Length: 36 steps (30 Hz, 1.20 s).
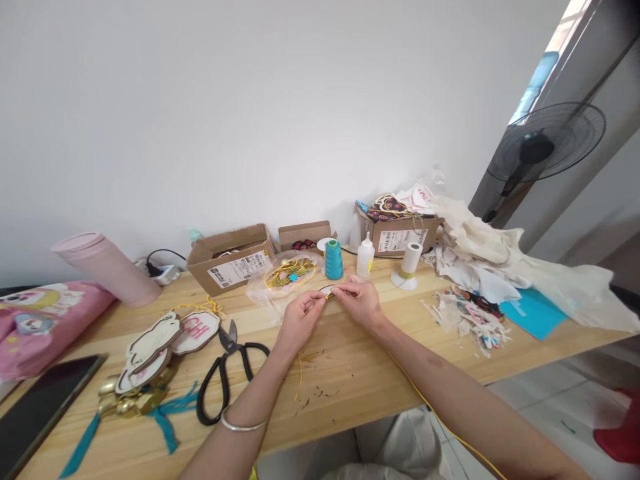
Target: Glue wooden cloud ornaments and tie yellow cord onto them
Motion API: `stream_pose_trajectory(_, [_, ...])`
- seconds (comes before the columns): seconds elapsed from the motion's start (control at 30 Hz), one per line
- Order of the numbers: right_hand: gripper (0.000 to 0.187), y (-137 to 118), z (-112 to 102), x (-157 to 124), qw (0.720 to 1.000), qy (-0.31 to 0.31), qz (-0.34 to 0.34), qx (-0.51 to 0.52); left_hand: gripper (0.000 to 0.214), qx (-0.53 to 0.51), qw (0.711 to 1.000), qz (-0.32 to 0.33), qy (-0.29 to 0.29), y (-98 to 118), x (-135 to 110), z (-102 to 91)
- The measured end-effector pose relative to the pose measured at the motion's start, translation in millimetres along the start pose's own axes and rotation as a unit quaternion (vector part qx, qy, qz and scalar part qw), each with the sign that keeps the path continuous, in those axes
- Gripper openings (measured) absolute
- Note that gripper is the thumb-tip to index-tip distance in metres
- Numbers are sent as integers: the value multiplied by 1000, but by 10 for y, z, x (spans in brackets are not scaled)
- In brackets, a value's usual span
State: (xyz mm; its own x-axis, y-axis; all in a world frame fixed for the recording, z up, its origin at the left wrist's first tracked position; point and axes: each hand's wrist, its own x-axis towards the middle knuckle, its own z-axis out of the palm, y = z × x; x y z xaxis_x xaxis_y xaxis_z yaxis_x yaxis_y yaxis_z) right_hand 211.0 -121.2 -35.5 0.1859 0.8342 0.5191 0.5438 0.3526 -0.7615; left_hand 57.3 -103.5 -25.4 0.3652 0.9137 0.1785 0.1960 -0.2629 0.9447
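Close together over the middle of the table (350,393), my left hand (303,317) and my right hand (361,303) pinch a thin yellow cord (329,295) between their fingertips. A small dark-and-white piece shows behind the fingers, mostly hidden. One end of the cord hangs below my left hand; a long run passes under my right forearm and off the table's front edge. Black-handled scissors (229,360) lie spread beside my left forearm. Just beyond my hands stand a teal thread cone (333,260) and a white squeeze bottle (365,257).
At left are cloud-shaped tags (195,332), brass bells (127,403) with teal tassels, a phone (45,407) and a pink tumbler (107,267). Cardboard boxes (233,259) line the wall. A white spool (411,260), fabric scraps (470,320) and a blue sheet (533,312) lie right.
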Motion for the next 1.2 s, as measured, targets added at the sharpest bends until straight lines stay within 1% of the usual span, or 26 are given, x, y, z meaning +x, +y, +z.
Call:
stream_pose_trajectory(0.27, [18, -50, -51, 5, 999, -9, -49, 1, 33, -25, 999, -41, -7, 5, -4, -1])
stream_pose_trajectory(0.43, [15, -36, -52, 1, 998, 7, -54, -9, 37, -39, 998, -53, 2, 64, -5, -7])
stream_pose_trajectory(0.67, [14, -46, -56, 18, 997, 14, -73, -9, 34, -44, 997, -57, 11, 78, -8, -12])
stream_pose_trajectory(0.8, [15, -76, -66, 11, 997, 3, -73, -5, 34, -43, 997, -70, 9, 87, -8, -8])
stream_pose_trajectory(0.93, [14, -138, -82, -7, 998, -17, -64, -2, 35, -47, 995, -86, 24, 130, -16, -3])
stream_pose_trajectory(1.03, [14, -179, -85, -12, 996, -26, -78, -13, 35, -37, 994, -90, 41, 161, -18, -9])
stream_pose_trajectory(1.1, [14, -183, -79, -9, 996, -27, -80, -22, 34, -27, 995, -85, 47, 170, -16, -16])
stream_pose_trajectory(1.2, [14, -156, -68, 1, 997, -24, -61, -37, 31, -17, 997, -66, 45, 152, -8, -28])
